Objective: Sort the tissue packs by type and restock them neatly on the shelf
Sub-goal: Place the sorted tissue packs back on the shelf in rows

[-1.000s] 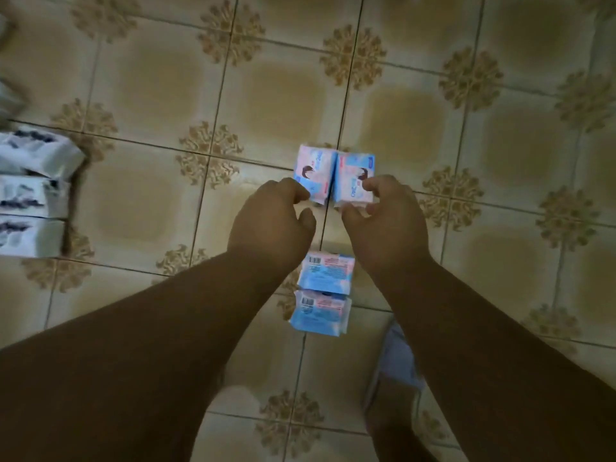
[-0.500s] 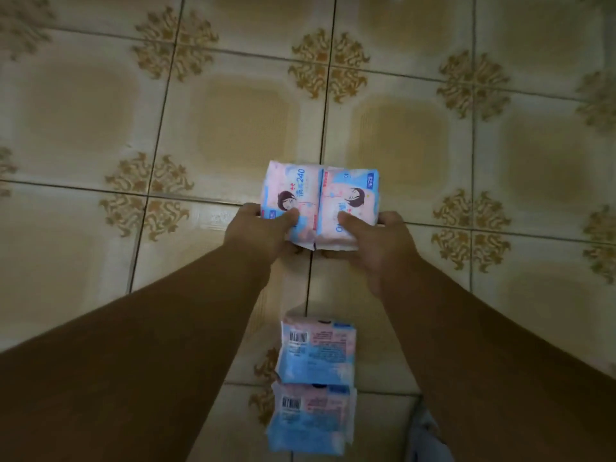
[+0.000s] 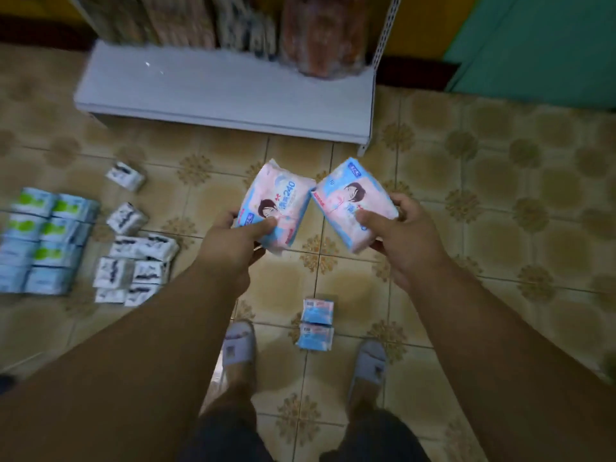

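Note:
My left hand grips a pink and blue tissue pack printed with a face and "240". My right hand grips a second pack of the same kind. Both packs are held up above the tiled floor, tilted so their top corners nearly touch. Two more pink and blue packs lie face down on the floor between my feet. The white shelf board lies ahead, low to the floor, with wrapped packs standing at its back.
On the floor to the left sit several white packs with dark print and a block of blue and green packs. My slippered feet stand below. A green wall panel is at the far right.
I have lifted the two packs off the floor and stood up. The packs have parted and tilted outward. The view has risen, showing the shelf and the packs at the left.

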Demonstrator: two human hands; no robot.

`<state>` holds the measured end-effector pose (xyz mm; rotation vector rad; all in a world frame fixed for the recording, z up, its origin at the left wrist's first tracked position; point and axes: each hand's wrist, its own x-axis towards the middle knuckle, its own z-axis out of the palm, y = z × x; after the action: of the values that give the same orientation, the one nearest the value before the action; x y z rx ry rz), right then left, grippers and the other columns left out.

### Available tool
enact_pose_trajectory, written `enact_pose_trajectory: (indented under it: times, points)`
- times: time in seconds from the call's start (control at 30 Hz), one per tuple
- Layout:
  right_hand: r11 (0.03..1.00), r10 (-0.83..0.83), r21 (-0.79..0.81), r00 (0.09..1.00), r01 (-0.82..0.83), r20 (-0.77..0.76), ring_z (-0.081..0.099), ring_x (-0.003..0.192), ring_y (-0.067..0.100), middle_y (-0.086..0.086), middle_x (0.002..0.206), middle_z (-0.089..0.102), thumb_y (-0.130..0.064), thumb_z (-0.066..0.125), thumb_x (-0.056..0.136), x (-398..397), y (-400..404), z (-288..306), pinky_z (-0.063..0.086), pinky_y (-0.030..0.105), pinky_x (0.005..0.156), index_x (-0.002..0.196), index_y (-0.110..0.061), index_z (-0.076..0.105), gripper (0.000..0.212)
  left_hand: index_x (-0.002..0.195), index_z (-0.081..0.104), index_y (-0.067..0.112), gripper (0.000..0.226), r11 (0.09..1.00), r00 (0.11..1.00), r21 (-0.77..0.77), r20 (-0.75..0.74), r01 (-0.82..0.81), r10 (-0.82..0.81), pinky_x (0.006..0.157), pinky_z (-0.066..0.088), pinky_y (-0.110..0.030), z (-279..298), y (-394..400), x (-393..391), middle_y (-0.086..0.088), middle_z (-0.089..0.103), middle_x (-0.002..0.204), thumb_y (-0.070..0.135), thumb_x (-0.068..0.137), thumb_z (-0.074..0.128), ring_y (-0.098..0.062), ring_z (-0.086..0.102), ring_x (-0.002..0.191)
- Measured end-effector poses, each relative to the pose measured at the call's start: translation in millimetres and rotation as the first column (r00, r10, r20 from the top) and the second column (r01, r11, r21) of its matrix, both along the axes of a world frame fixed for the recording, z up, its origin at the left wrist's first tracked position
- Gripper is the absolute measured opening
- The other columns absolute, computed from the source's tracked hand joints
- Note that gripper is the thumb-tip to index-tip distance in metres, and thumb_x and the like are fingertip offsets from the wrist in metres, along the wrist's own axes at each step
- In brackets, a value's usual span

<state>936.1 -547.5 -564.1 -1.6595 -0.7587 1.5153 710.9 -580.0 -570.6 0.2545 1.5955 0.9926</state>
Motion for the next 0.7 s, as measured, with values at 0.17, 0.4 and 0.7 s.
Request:
enact_pose_trajectory:
  times: [0.17,0.4,0.7]
  points:
    - [0.953,0.169,0.257,0.986,-0.162,-0.006,0.068,0.094,0.023,0.010,0.108,0.073,0.004,0.077,0.075,20.5,12.9,164.7,0.057,0.037,0.075,0.112,-0.012,0.063,0.043,0.109,0.056,0.020,0.039,0.963,0.995,0.252,-0.067,0.093,-0.079,0.085,0.055,-0.047,172.3,-0.7,-7.7,-0.008,0.071,0.107,0.000,0.080,0.073,-0.025,0.070,0.084]
    - [0.844,0.260,0.512,0.958,-0.163,-0.124,0.068,0.102,0.031,0.019,0.118,0.066,0.009,0.072,0.077,59.4,56.4,316.3,0.059,0.037,0.070,0.118,-0.015,0.054,0.050,0.121,0.050,0.026,0.060,0.803,0.971,0.571,-0.234,0.173,-0.043,0.069,0.061,-0.039,335.2,25.4,6.9,-0.006,0.067,0.107,-0.010,0.078,0.070,-0.017,0.072,0.082]
    - [0.683,0.256,0.725,0.959,-0.090,-0.122,0.064,0.110,0.035,0.019,0.117,0.065,0.005,0.075,0.073,37.3,128.6,416.1,0.061,0.039,0.071,0.119,-0.016,0.054,0.055,0.123,0.049,0.023,0.073,0.665,0.957,0.722,-0.289,0.193,0.037,0.084,0.057,-0.043,435.2,100.3,-17.2,-0.008,0.070,0.112,0.007,0.064,0.088,-0.023,0.070,0.100]
